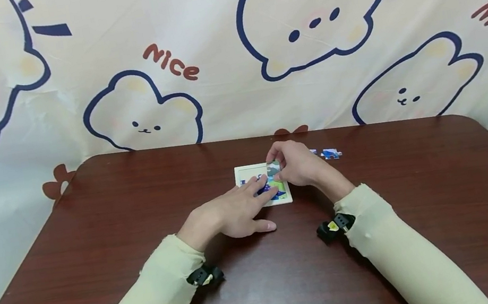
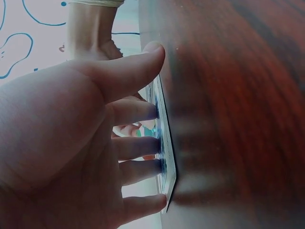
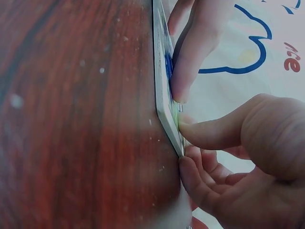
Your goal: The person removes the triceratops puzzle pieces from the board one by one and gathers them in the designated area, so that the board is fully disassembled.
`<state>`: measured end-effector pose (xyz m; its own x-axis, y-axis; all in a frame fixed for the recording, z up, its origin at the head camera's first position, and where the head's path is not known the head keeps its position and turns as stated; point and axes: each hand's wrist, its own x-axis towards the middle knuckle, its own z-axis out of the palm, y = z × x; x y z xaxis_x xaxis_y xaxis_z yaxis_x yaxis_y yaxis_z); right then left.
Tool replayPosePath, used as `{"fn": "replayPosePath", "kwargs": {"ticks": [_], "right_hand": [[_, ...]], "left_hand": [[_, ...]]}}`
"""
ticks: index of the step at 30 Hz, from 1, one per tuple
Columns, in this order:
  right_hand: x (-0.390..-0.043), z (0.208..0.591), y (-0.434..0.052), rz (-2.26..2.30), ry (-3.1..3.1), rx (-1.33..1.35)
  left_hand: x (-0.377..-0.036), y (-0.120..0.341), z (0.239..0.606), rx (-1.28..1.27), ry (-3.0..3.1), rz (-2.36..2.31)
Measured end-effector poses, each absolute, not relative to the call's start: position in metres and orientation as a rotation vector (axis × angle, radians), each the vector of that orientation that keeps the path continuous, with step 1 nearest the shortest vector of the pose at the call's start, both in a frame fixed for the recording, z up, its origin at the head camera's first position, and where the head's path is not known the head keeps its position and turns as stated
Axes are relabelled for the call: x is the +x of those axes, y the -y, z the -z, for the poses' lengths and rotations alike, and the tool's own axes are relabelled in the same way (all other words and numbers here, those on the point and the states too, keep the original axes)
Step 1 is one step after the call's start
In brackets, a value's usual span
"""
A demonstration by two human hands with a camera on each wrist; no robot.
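Dark red-brown wooden counter (image 1: pixel 141 233) carries a small white-framed square puzzle board (image 1: pixel 247 172) near its middle. Left hand (image 1: pixel 235 212) presses flat, straight fingers on it. Right hand (image 1: pixel 297 164) pinches a grey-green puzzle piece (image 1: pixel 274 169) at the board's right edge. Risk: the piece jams if tilted. Hands hide most of the picture; loose blue pieces (image 1: pixel 329 154) lie beside.
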<state>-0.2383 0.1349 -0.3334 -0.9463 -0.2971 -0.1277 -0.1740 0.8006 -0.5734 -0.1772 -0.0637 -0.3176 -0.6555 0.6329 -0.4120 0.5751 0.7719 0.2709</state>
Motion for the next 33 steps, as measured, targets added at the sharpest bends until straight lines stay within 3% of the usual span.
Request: {"fn": "replayPosePath", "kwargs": {"ticks": [33], "right_hand": [[-0.2363,0.3289,-0.1359,0.912,-2.776,-0.323]], "left_hand": [[-0.1788,0.0661,0.3181,0.924,-2.482,-0.139]]}}
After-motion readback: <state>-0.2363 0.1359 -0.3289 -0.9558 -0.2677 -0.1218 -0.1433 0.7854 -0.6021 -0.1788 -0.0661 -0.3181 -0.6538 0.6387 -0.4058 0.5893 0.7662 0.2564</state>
